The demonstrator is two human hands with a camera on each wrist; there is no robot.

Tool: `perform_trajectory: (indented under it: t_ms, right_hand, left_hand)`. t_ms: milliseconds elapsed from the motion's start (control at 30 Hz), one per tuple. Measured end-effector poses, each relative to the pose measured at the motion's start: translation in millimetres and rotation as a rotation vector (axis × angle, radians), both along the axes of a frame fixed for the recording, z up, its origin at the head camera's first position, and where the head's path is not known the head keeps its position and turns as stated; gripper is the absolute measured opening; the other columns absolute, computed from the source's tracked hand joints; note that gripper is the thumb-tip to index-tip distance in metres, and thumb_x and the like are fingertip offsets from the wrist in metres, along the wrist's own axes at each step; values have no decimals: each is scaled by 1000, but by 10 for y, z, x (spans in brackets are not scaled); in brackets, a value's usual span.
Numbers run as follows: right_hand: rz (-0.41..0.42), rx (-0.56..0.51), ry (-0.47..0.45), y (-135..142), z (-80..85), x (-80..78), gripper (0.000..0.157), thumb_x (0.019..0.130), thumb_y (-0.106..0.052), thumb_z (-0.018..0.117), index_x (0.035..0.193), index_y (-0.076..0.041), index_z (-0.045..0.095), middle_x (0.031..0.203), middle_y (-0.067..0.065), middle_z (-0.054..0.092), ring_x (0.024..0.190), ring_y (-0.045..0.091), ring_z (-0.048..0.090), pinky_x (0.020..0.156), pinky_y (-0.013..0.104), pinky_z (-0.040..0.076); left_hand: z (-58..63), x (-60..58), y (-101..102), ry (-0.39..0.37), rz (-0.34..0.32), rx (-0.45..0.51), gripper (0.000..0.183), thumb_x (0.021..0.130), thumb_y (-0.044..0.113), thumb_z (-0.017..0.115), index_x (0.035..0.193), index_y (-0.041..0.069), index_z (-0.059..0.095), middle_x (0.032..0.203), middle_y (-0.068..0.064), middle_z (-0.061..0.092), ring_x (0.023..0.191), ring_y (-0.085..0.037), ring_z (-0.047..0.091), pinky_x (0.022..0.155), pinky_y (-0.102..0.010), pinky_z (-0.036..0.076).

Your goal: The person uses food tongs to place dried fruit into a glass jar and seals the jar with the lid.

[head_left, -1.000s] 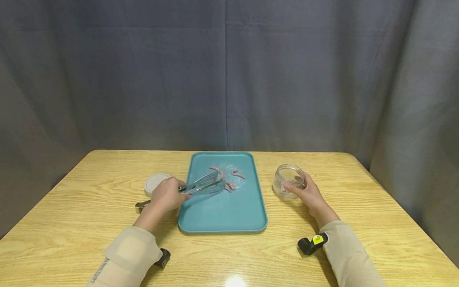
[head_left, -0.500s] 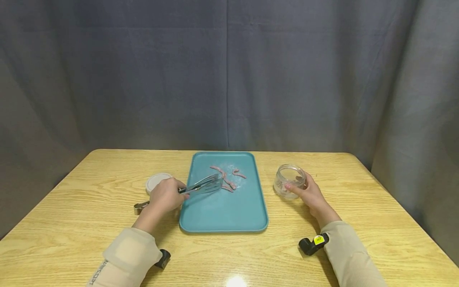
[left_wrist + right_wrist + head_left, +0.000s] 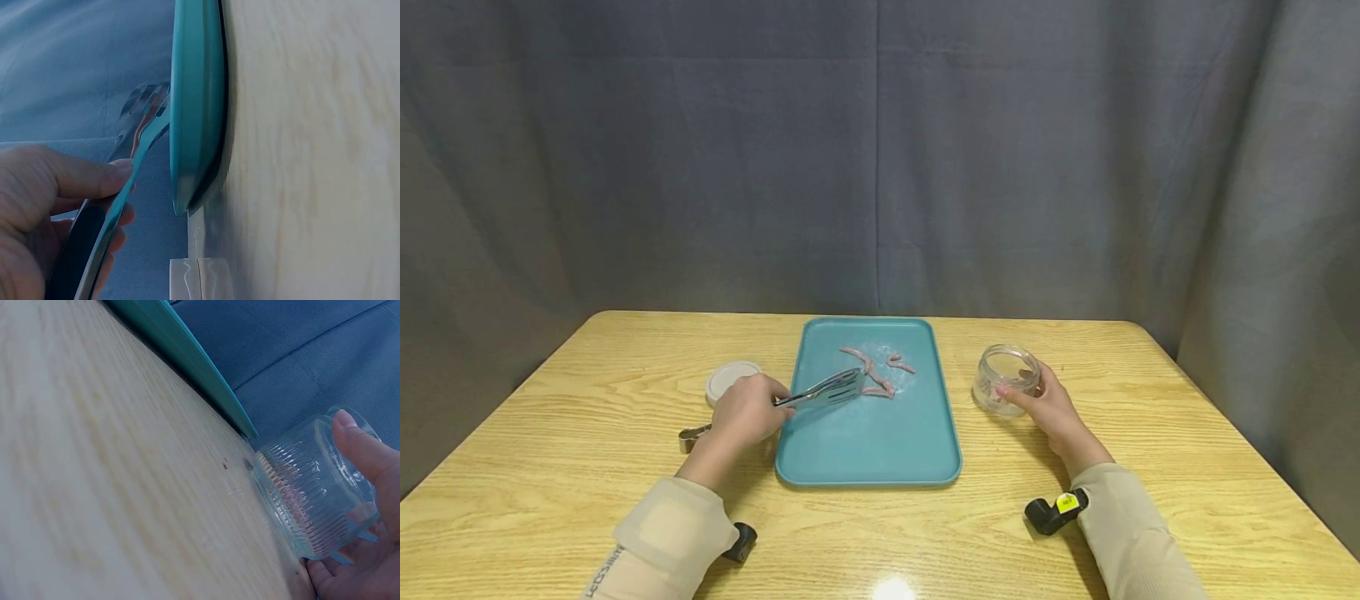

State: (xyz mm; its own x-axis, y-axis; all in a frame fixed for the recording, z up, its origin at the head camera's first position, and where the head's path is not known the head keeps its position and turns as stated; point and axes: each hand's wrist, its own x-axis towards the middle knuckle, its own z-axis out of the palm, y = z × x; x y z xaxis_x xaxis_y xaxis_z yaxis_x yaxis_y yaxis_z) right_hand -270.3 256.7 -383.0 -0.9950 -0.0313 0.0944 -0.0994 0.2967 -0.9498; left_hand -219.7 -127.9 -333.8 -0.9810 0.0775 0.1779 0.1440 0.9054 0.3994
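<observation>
My left hand grips metal tongs with wide slotted ends, their handle end sticking out behind the hand. The slotted ends reach low over the blue-green tray, overlapping the pink, thin strips there in the head view. One pink strip lies right at the tips. Another strip runs up behind it, and a bent strip lies to the right. With thumb and fingers, my right hand holds a round ribbed glass jar that stands lidless on the table. Pinkish stuff shows through the jar wall.
A round white lid lies on the wooden table, left of the tray and just beyond the left hand. White powder or residue marks the tray's upper part. Grey curtains hang behind the table and along its sides.
The tongs' two ends, spread apart at first, have come together. The pink strip at their tips has changed from curled to more drawn out. My right hand and the jar stay in place.
</observation>
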Motion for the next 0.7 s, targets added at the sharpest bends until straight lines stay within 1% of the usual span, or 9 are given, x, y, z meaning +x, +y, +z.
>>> perform_trajectory:
  t_ms: [133, 300, 533, 700]
  right_hand:
    - [0, 4, 0, -1, -4, 0, 91, 73, -36, 67, 137, -4, 12, 135, 21, 22, 122, 37, 19, 94, 51, 16]
    - [6, 3, -17, -1, 23, 16, 88, 75, -32, 66, 138, -4, 10, 136, 20, 21, 123, 37, 18, 95, 51, 15]
    - [3, 0, -32, -11, 48, 35, 87, 76, -30, 66, 138, -6, 11, 136, 18, 22, 123, 36, 17, 95, 51, 15]
    - [4, 8, -34, -8, 45, 28, 88, 75, -31, 66, 138, -6, 10, 136, 19, 21, 123, 36, 16, 95, 51, 15]
  left_hand:
    - [-2, -1, 0, 1, 3, 3, 15, 72, 18, 68, 85, 10, 69, 76, -1, 61, 63, -16, 52, 50, -32, 39]
    - [-7, 6, -2, 7, 9, 3, 13, 73, 18, 68, 84, 11, 70, 80, -2, 63, 67, -17, 54, 53, -34, 41]
    - [-16, 14, -4, 44, 6, 9, 13, 72, 17, 68, 83, 9, 70, 76, -2, 62, 65, -17, 52, 53, -33, 40]
    - [-6, 10, 1, 49, 18, 26, 13, 73, 17, 68, 83, 9, 70, 74, -2, 61, 62, -16, 50, 51, -31, 39]
